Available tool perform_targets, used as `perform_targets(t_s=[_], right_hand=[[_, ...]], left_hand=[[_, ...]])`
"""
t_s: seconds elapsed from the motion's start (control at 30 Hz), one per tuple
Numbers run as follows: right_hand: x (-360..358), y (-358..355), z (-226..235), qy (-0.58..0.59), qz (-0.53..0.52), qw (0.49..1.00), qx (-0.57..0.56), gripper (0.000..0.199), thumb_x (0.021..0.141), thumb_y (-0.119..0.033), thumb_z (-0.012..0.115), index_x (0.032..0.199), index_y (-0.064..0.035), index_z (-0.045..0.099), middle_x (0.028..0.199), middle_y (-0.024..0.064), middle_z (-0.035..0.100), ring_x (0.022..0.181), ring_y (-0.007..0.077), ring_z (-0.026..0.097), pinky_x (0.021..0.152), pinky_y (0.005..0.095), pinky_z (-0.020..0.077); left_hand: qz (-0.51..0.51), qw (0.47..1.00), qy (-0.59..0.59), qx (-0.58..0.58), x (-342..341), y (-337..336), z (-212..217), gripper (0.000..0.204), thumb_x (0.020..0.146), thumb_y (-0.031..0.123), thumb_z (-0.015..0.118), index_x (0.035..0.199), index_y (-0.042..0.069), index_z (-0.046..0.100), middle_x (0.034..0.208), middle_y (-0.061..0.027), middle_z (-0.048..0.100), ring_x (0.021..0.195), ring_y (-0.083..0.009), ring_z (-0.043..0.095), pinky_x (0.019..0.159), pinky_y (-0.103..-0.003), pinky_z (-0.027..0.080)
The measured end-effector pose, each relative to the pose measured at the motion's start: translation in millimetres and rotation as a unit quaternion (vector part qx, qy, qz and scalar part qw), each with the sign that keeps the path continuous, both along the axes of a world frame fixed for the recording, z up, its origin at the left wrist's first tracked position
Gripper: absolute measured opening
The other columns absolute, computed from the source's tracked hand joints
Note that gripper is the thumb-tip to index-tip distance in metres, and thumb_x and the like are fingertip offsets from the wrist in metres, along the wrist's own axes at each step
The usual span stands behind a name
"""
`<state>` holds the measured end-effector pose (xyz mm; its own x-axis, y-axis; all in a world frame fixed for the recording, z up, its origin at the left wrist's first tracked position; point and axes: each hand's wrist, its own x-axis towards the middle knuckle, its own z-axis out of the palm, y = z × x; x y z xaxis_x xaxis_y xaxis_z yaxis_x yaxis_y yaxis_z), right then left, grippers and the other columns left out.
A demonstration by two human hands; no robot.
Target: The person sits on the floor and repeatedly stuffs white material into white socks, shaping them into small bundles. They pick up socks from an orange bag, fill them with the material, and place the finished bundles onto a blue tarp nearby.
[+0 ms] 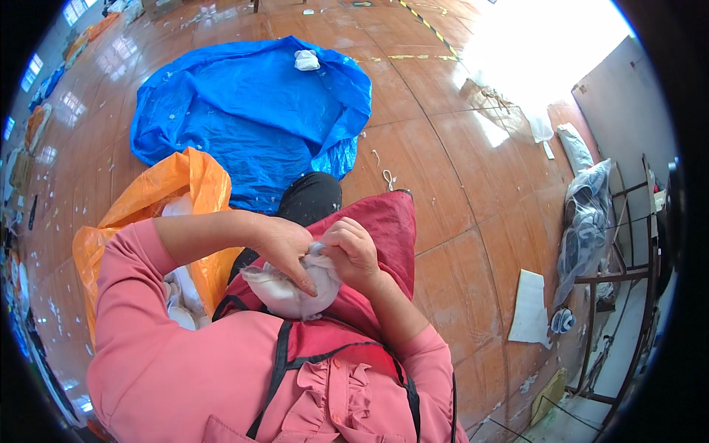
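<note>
A soft, rounded white cloth piece (292, 297), with wispy fluff at its edge, rests over the dark red apron on my lap. My left hand (284, 249) comes from the left and grips it, the thumb laid along its front and the other fingers mostly hidden. At its top right, my right hand (350, 249) is closed in a pinch on a bunched, pale bit of the same piece. Left of my lap, an orange plastic bag (209, 177) stands open with similar white pieces (182, 295) inside, partly covered by my left arm.
A blue plastic sheet (236, 111) lies ahead on the brown tiled floor, with one white bundle (306, 60) near its far edge. To the right are a clear plastic bag (583, 221) of dark things, a white sheet (529, 306), a small striped roll (563, 320) and a metal frame (617, 277).
</note>
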<state>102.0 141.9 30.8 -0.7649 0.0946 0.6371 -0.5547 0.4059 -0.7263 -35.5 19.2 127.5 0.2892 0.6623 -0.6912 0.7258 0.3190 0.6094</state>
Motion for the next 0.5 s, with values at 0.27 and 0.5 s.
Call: perform_targets(t_s=[0.27, 0.5], right_hand=[[-17.4, 20.2, 28.2, -0.076, 0.026, 0.996, 0.038, 0.014, 0.075, -0.002, 0.07, 0.088, -0.0055, 0.064, 0.084, 0.0109, 0.063, 0.082, 0.0306, 0.061, 0.071, 0.0368, 0.0489], [24.3, 34.7, -19.2, -0.153, -0.011, 0.919, -0.363, 0.027, 0.095, -0.003, 0.06, 0.122, -0.0024, 0.056, 0.114, 0.0036, 0.059, 0.103, 0.0127, 0.058, 0.09, 0.0271, 0.0473]], left_hand=[[0.255, 0.961, -0.107, -0.008, -2.0, -10.9, -14.7, 0.047, 0.069, 0.032, 0.087, 0.105, 0.006, 0.071, 0.098, -0.0069, 0.072, 0.088, -0.0173, 0.067, 0.079, -0.032, 0.053], [0.445, 0.814, -0.202, 0.314, 0.2, -27.2, -61.4, 0.042, 0.078, 0.022, 0.084, 0.113, 0.004, 0.068, 0.107, -0.0054, 0.07, 0.097, -0.0148, 0.065, 0.089, -0.032, 0.051]])
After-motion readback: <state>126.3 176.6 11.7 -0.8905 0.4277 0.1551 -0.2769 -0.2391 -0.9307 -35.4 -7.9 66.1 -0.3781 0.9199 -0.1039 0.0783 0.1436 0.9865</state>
